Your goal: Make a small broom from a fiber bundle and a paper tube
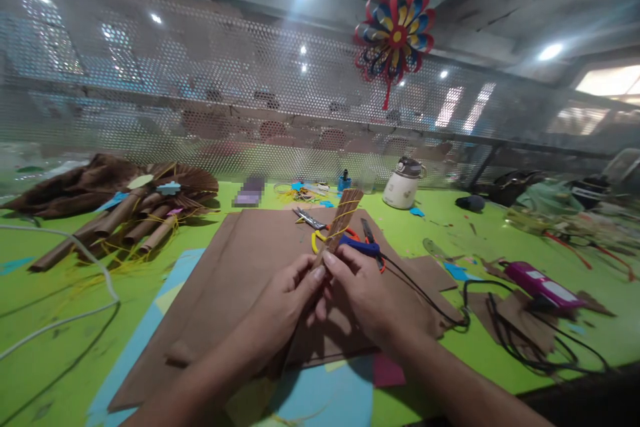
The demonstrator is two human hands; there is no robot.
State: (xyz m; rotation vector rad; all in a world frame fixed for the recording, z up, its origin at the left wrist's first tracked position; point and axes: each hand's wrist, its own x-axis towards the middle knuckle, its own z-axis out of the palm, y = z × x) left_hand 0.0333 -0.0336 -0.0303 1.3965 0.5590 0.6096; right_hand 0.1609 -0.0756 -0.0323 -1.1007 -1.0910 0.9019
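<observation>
My left hand [287,290] and my right hand [365,287] meet over a brown paper sheet [240,280], fingers closed. Between them they pinch the lower end of a pleated brown paper fan [344,213], folded narrow and held upright with a slight tilt. Yellow string loops around its upper part. Just behind it lie scissors [310,219] with part of a yellow handle showing. A blue hot glue gun [363,246] with a black cord rests right beside my right hand, and a utility knife [367,231] is close behind it. My fingers hide the fan's lower end.
Rolled brown paper tubes [140,213] and finished fans lie at the left on the green table [45,320]. A white cable [95,253] crosses there. Farther back stands a white jug [403,183]. At right are a purple device [543,285], a coiled black cord [505,333] and paper scraps.
</observation>
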